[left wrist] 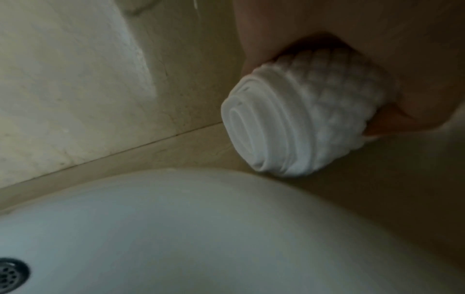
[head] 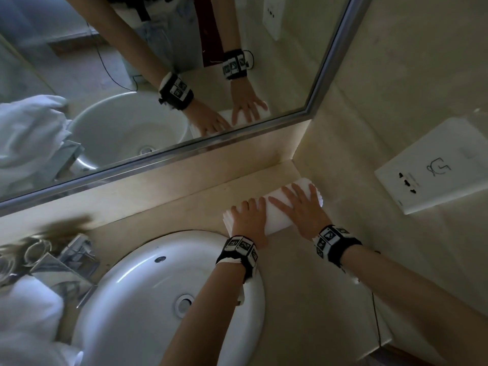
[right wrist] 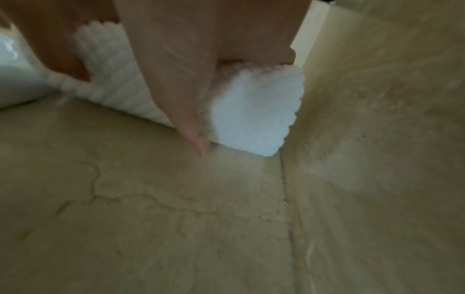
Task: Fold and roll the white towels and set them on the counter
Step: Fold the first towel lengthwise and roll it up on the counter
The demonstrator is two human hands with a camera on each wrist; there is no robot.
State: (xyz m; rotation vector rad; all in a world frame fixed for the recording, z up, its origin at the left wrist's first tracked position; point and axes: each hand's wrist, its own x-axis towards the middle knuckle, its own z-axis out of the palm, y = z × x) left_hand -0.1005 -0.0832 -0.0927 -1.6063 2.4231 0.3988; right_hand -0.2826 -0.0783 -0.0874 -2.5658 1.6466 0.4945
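Observation:
A rolled white towel (head: 277, 220) lies on the beige counter (head: 303, 286), in the back corner between the sink and the right wall. My left hand (head: 248, 217) curls over its left end. In the left wrist view the spiral end of the roll (left wrist: 289, 129) sticks out below my palm (left wrist: 377, 39), with my thumb on its near side. My right hand (head: 301, 207) presses on the right half with straight, spread fingers. The right wrist view shows that end of the towel (right wrist: 254, 111) close to the wall, under my right hand (right wrist: 201, 49).
A white round sink (head: 137, 299) sits just left of the roll, with a chrome faucet (head: 76, 249) behind it. More white towels (head: 26, 313) are piled at the lower left. A mirror (head: 132, 75) runs along the back, and a socket panel (head: 433, 167) is on the right wall.

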